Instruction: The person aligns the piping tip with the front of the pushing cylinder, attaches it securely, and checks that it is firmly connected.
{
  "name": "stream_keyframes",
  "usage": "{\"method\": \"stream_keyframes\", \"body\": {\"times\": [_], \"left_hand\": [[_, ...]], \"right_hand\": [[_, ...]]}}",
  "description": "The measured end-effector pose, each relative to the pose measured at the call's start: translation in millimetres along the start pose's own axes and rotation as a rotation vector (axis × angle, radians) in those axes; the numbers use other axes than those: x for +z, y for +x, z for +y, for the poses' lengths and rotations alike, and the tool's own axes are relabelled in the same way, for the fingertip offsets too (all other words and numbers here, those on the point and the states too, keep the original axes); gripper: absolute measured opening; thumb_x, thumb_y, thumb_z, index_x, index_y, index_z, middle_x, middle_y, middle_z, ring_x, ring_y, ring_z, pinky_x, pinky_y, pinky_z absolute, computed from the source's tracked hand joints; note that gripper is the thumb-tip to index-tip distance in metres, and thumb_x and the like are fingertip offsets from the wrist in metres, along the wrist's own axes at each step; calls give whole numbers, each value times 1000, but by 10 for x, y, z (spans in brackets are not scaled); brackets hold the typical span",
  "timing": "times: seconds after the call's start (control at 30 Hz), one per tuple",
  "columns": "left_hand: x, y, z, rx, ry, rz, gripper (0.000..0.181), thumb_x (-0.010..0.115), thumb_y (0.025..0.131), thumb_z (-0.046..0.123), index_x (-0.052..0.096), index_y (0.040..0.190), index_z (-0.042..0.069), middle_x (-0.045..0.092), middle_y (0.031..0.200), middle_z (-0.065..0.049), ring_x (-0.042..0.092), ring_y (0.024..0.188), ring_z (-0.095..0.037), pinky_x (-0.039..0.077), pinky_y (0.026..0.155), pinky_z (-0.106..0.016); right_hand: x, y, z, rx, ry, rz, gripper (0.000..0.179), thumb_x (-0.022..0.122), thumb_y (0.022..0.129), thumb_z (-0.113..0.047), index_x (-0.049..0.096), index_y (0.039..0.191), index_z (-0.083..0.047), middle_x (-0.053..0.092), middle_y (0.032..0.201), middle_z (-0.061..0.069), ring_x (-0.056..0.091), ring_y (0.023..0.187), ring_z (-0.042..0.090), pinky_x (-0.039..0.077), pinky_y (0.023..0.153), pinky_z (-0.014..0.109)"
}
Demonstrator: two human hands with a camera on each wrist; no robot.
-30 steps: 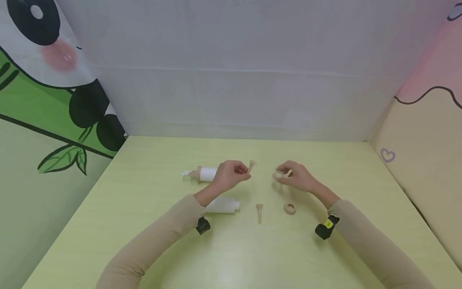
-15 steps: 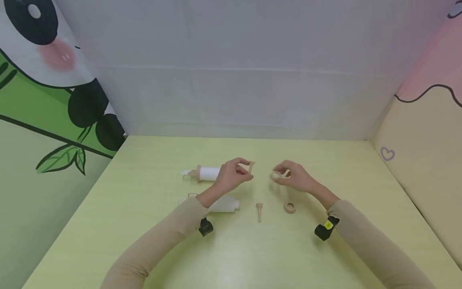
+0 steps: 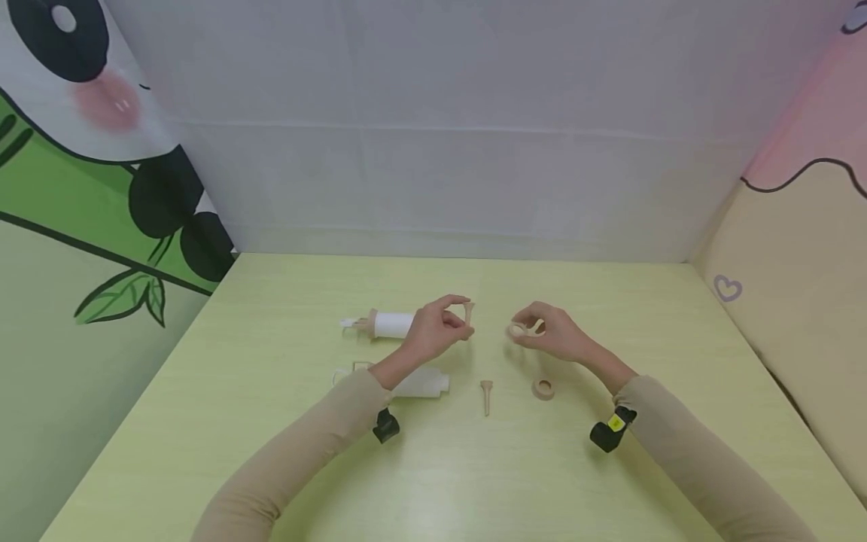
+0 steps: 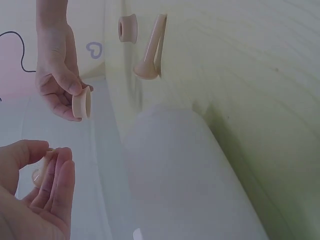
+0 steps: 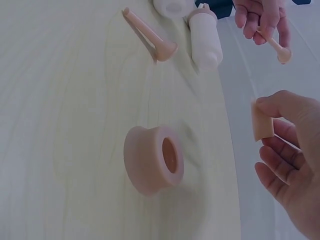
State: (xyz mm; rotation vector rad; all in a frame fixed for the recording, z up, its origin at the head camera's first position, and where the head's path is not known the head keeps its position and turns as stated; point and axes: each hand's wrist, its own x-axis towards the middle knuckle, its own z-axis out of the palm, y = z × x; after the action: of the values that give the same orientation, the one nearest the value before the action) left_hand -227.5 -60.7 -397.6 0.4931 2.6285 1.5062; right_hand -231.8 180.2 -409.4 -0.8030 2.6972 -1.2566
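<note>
My left hand [image 3: 433, 329] pinches a small beige funnel-shaped piece [image 3: 469, 315] between thumb and fingertips, above the table. In the right wrist view that piece [image 5: 280, 50] has a narrow stem and a flared end. My right hand [image 3: 552, 331] pinches a beige ring [image 3: 518, 330] by its edge; its hole shows in the head view. The two hands are apart, facing each other. Below them lie a second funnel-shaped piece [image 3: 486, 397] and a second ring [image 3: 543, 389], which looks large and flanged in the right wrist view.
A white cylinder [image 3: 393, 325] with a beige end lies behind my left hand. Another white bottle-like cylinder [image 3: 423, 382] lies nearer, partly hidden by my left forearm. The pale yellow table [image 3: 447, 482] meets a white backdrop [image 3: 460, 188] at its far edge.
The funnel-shaped piece in my left hand has turned from slanted to nearly upright. My right hand and its ring have shifted slightly left. The pieces on the table have stayed put.
</note>
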Motion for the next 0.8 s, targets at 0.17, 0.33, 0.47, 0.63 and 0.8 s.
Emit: {"method": "stream_keyframes", "body": {"times": [0.17,0.33,0.47,0.63,0.8], "left_hand": [[35,-7,-14,-4,-74,11,22,65,80,8,63,102,1,66,87,-9,65,71,-17,52,61,-25],[35,-6,7,-34,-97,11,26,67,78,6,63,104,3,63,88,-9,65,72,-18,52,61,-26],[17,-5,26,-19,-13,23,20,68,78,12,67,98,8,66,89,-5,65,75,-16,51,62,-24],[15,11,9,-18,-4,15,20,68,78,14,69,98,9,68,90,-5,65,76,-15,50,61,-23],[28,7,13,-34,-46,-10,20,67,79,10,68,98,6,66,89,-7,64,74,-15,51,61,-24]], "right_hand": [[58,44,65,-18,-12,-1,29,68,82,-21,63,104,-4,60,95,6,52,87,20,46,73,36],[96,64,0,-56,-22,0,28,69,80,-22,64,103,-5,60,93,4,53,85,18,47,72,37],[120,66,-33,-83,-36,7,26,70,80,-18,64,102,-6,60,93,3,53,84,16,46,71,33],[141,71,-33,-100,-54,1,26,69,81,-21,64,103,-7,60,94,2,53,85,15,45,71,32],[142,84,-49,-100,-54,-4,27,68,82,-22,63,103,-7,60,95,3,53,86,16,46,71,36]]}}
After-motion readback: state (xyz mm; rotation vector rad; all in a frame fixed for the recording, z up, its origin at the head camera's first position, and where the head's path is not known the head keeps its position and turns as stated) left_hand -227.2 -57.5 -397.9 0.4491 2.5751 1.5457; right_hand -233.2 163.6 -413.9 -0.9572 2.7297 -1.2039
